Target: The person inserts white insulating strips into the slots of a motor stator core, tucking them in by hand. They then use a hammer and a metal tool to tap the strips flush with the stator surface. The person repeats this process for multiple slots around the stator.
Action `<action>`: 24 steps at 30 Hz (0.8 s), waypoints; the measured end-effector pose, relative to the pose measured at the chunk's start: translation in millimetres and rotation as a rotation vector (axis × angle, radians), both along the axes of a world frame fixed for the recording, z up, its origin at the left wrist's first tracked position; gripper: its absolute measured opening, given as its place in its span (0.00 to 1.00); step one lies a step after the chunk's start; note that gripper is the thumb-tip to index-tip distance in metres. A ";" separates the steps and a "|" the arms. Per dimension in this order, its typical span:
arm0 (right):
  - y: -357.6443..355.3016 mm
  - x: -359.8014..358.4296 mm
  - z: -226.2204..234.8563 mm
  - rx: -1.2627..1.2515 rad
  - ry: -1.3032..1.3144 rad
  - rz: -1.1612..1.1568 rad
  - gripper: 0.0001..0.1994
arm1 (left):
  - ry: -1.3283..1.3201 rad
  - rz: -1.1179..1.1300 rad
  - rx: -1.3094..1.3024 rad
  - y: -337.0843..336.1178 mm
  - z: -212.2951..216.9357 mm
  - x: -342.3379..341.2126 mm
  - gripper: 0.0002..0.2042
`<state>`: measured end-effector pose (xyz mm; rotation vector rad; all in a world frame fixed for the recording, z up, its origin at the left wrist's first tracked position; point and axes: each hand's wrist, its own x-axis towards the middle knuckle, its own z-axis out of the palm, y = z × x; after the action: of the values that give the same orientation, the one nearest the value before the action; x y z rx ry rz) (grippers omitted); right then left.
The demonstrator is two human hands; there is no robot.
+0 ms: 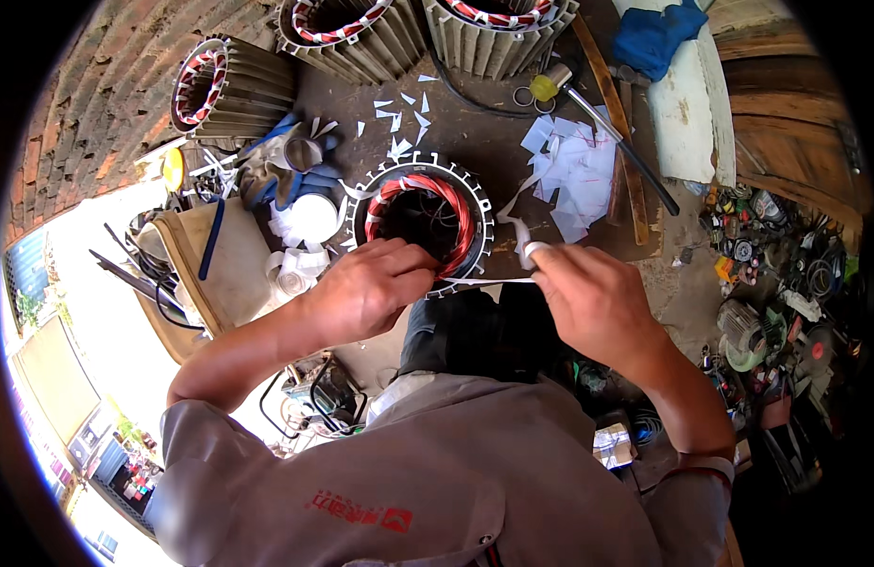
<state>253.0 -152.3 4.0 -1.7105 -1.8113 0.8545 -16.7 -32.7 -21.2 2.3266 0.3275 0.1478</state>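
A finned motor stator (420, 219) with red copper windings stands on end on the dark workbench (475, 142) in front of me. My left hand (371, 283) rests curled on its near rim, fingers at the windings. My right hand (588, 293) is to the right of the stator, pinching a thin white tape strip (517, 244); the strip runs from my fingers back toward the stator's edge and curls upward.
Three more finned stators, one at the back left (231, 90), one at the back middle (347, 33), one at the back right (498, 28). White paper scraps (574, 175), a yellow-handled screwdriver (560, 85), a wooden stick (612, 123), tape rolls (309, 217). Motor parts litter the floor at right (768, 283).
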 end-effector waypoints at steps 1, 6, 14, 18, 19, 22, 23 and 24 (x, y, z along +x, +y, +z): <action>5.2 2.3 4.3 -0.037 -0.263 0.210 0.11 | 0.006 -0.009 -0.009 0.5 0.5 0.1 0.16; 19.6 -3.5 -11.2 -0.292 0.349 0.227 0.22 | 0.041 -0.006 -0.003 -2.6 2.2 -3.1 0.15; 33.6 15.0 4.2 -0.682 0.516 0.107 0.21 | 0.042 0.008 -0.035 -1.3 2.2 -3.2 0.14; 31.3 7.0 -1.2 -0.612 0.503 0.056 0.22 | 0.002 0.056 -0.013 -2.2 2.1 -1.4 0.13; 27.6 5.6 2.7 -0.569 0.451 0.059 0.21 | -0.030 0.075 -0.002 -4.4 -0.2 -0.3 0.12; 4.1 0.6 23.5 -0.460 0.332 0.050 0.13 | -0.059 0.129 -0.002 -10.7 -9.0 -1.8 0.11; -3.5 -0.1 34.2 -0.426 0.318 0.033 0.11 | -0.049 0.142 -0.003 -11.9 -6.6 -2.6 0.11; -13.4 0.1 44.0 -0.396 0.302 0.011 0.09 | 0.054 0.163 -0.104 -15.4 -3.5 -2.5 0.14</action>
<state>253.1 -165.6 48.0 -1.6830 -1.5207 1.4672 -19.1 -48.2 -24.7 2.2032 0.5399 0.1447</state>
